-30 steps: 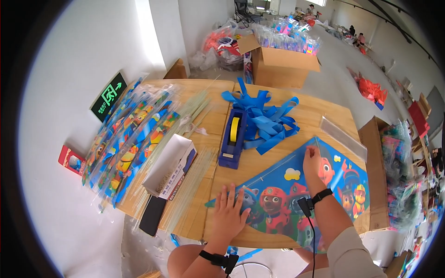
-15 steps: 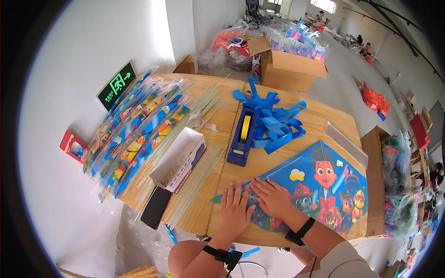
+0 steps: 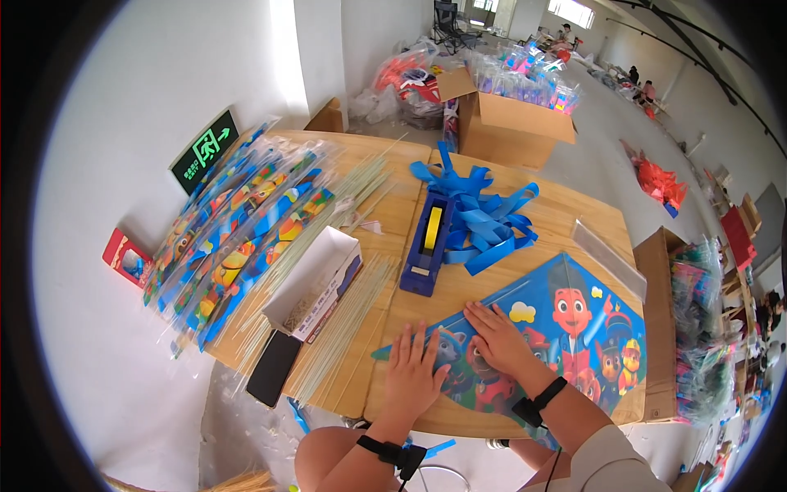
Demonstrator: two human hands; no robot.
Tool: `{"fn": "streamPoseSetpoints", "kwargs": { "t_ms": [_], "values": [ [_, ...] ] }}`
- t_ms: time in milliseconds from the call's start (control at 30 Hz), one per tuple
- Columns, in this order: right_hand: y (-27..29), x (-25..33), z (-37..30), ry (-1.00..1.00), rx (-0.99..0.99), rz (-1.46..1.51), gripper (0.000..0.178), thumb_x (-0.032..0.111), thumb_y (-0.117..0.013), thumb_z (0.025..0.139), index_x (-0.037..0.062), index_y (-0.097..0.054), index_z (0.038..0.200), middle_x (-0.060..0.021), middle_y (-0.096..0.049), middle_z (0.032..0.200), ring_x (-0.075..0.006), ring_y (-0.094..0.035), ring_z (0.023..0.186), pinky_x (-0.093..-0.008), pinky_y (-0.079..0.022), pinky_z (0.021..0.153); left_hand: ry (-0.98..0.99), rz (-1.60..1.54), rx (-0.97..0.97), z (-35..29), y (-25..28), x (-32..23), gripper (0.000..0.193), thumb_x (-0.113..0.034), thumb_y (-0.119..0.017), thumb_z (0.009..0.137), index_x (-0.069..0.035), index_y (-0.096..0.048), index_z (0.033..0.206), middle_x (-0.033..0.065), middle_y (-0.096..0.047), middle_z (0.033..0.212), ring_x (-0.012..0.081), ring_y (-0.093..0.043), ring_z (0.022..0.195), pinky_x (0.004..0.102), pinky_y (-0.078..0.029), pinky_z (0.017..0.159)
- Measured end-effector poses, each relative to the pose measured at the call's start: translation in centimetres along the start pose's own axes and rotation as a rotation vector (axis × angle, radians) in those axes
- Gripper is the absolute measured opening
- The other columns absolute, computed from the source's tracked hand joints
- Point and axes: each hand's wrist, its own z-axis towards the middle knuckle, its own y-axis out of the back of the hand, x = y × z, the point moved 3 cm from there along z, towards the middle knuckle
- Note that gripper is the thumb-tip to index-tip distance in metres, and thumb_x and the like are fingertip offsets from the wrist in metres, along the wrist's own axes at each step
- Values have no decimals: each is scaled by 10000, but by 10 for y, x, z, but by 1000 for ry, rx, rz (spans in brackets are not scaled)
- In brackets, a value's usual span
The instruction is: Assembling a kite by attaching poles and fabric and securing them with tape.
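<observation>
A blue diamond-shaped kite [image 3: 568,328] printed with cartoon figures lies flat on the wooden table [image 3: 369,381] in front of me. My left hand [image 3: 412,369] rests palm down at the kite's left tip, its fingers spread and pointing away from me. Further right, my right hand [image 3: 498,338] lies flat on the kite's left half with fingers stretched out, covering part of the print. Neither hand holds anything. Beyond my hands stands a dark blue tape dispenser [image 3: 424,246] with a yellow roll, next to a heap of blue ribbons [image 3: 488,225].
On the left lie bagged rolled kites [image 3: 238,246], thin pale rods [image 3: 340,328], an open white box [image 3: 316,283] and a black phone [image 3: 273,369]. A clear plastic strip [image 3: 609,258] lies at the right edge. Cardboard boxes [image 3: 512,131] stand behind and to the right.
My right hand has slid right and slightly away from me across the kite, apart from the left hand. The left hand stays at the kite's left tip.
</observation>
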Motion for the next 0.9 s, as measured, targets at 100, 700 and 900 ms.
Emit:
{"fn": "streamPoseSetpoints", "kwargs": {
  "t_ms": [100, 700, 900],
  "values": [
    [4, -8, -2, -23, 5, -42, 538, 183, -536, 963, 71, -460, 1484, -76, -405, 1585, -257, -363, 1470, -482, -245, 1225, 8, -4, 14, 0, 0, 0, 634, -430, -517, 989, -96, -411, 1517, 181, -343, 1590, 424, -305, 1462, 525, -234, 1203],
    [20, -94, -21, -268, -62, -173, 569, 204, -495, 980, 101, -392, 1530, -93, -402, 1582, -274, -359, 1472, -489, -244, 1218, 15, 1, 42, -1, -1, 2, 646, -414, -533, 985, -117, -385, 1539, 176, -322, 1607, 411, -280, 1484, 521, -217, 1214],
    [30, -132, -28, -419, -105, -215, 593, 197, -476, 975, 89, -358, 1545, -88, -352, 1612, -281, -317, 1494, -489, -216, 1229, 3, 9, 45, -1, 0, 3, 651, -392, -540, 981, -100, -376, 1539, 184, -327, 1602, 411, -293, 1478, 518, -227, 1211]
  ]
}}
